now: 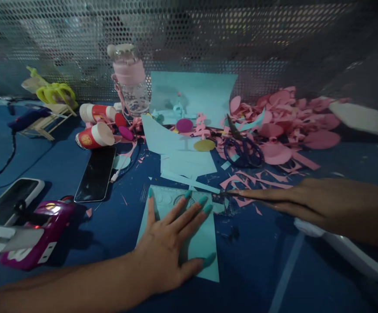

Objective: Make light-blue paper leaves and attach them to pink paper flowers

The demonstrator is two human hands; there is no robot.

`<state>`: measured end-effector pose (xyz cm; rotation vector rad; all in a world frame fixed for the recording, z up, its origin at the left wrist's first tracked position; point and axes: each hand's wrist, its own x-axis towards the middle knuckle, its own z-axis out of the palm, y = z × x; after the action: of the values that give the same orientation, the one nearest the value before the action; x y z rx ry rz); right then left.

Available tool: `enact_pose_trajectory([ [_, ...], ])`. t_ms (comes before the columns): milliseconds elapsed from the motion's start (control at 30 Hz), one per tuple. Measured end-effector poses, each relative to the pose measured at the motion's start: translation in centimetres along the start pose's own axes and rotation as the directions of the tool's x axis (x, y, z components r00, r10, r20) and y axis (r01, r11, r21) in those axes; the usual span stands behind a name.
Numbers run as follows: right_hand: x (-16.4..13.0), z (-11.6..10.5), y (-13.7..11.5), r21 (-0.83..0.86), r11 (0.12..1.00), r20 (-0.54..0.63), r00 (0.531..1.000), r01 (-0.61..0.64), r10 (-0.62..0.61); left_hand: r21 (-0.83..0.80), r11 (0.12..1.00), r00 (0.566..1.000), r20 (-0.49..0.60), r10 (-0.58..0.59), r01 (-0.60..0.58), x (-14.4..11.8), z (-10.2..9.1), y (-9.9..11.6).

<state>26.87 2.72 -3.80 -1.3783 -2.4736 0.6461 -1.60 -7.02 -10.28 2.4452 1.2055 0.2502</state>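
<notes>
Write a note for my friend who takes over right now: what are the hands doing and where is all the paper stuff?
Left hand: flat, fingers spread, pressing the light blue sheet and a clear stencil ruler onto the blue table.
Right hand: flat, fingertips at the sheet's right corner, holding nothing.
Scissors lie closed behind, beside the pink scraps.
Done: many pink pieces are cut.
Left: this sheet looks uncut.
</notes>
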Motion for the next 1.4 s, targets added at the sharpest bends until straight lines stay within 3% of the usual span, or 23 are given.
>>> enact_pose_trajectory([
  [100, -0.3, -1.0, -2.0, -0.193, 0.979, 0.353, 0.935, 0.065, 0.008, 0.016, 1.0, 0.999, -0.044, 0.023, -0.022, -0.1, 0.2, 0.0],
  [167, -0.6, -1.5, -3.4, -0.268, 0.963, 0.368, 0.927, 0.034, 0.069, 0.018, 0.999, 0.998, -0.05, 0.04, -0.039, -0.2, 0.4, -0.1],
  [300, -0.9, -1.5, -4.9, -0.376, 0.924, 0.168, 0.976, -0.07, 0.142, 0.035, 0.994, 0.992, -0.071, 0.103, -0.101, -0.3, 0.6, -0.3],
  [433, -0.1, 0.9, -5.1, -0.551, 0.818, -0.028, 0.983, -0.167, 0.182, 0.038, 0.986, 0.984, -0.067, 0.164, -0.162, -0.4, 0.7, -0.4],
  [567, 1.5, 4.7, -5.4, -0.643, 0.668, -0.168, 0.92, -0.375, 0.355, 0.052, 0.982, 0.982, -0.043, 0.185, -0.183, -0.4, 0.6, -0.3],
  [700, 2.4, 7.0, -5.9, -0.616, 0.636, -0.354, 0.885, -0.465, 0.304, 0.084, 0.978, 0.98, -0.044, 0.193, -0.189, -0.4, 0.7, -0.4],
  [767, 2.6, 7.4, -6.0, -0.605, 0.696, -0.408, 0.901, -0.385, 0.144, 0.105, 0.975, 0.977, -0.064, 0.204, -0.197, -0.3, 0.8, -0.6],
  [867, 2.9, 7.8, -5.9, -0.612, 0.787, -0.245, 0.964, -0.073, -0.102, 0.138, 0.97, 0.972, -0.097, 0.213, -0.199, -0.1, 0.7, -0.6],
  [1100, 4.7, 9.3, -5.1, -0.686, 0.701, 0.007, 0.965, 0.195, -0.261, 0.21, 0.957, 0.948, -0.208, 0.242, -0.199, -0.4, 0.1, 0.0],
  [1167, 4.9, 9.3, -5.2, -0.642, 0.744, -0.016, 0.967, 0.184, -0.253, 0.193, 0.954, 0.935, -0.228, 0.27, -0.229, -0.4, 0.0, 0.1],
  [1233, 4.9, 9.0, -5.5, -0.551, 0.828, -0.152, 0.962, 0.107, -0.225, 0.087, 0.975, 0.916, -0.334, 0.223, -0.206, 0.2, -0.1, 0.1],
  [1300, 5.0, 8.6, -6.0, -0.278, 0.959, -0.374, 0.915, 0.046, -0.153, -0.151, 0.984, 0.863, -0.504, 0.009, -0.099, 1.4, -0.4, -0.2],
  [1333, 5.2, 8.5, -6.3, -0.056, 0.997, -0.479, 0.875, 0.051, -0.071, -0.313, 0.95, 0.807, -0.567, -0.168, -0.022, 2.2, -0.5, -0.5],
  [1367, 5.4, 8.5, -6.5, 0.19, 0.978, -0.55, 0.834, 0.083, 0.036, -0.468, 0.883, 0.75, -0.575, -0.326, 0.026, 3.1, -0.7, -0.9],
  [1400, 5.6, 8.5, -6.7, 0.408, 0.904, -0.577, 0.803, 0.128, 0.147, -0.578, 0.814, 0.698, -0.562, -0.443, 0.051, 3.9, -0.9, -1.3],
])
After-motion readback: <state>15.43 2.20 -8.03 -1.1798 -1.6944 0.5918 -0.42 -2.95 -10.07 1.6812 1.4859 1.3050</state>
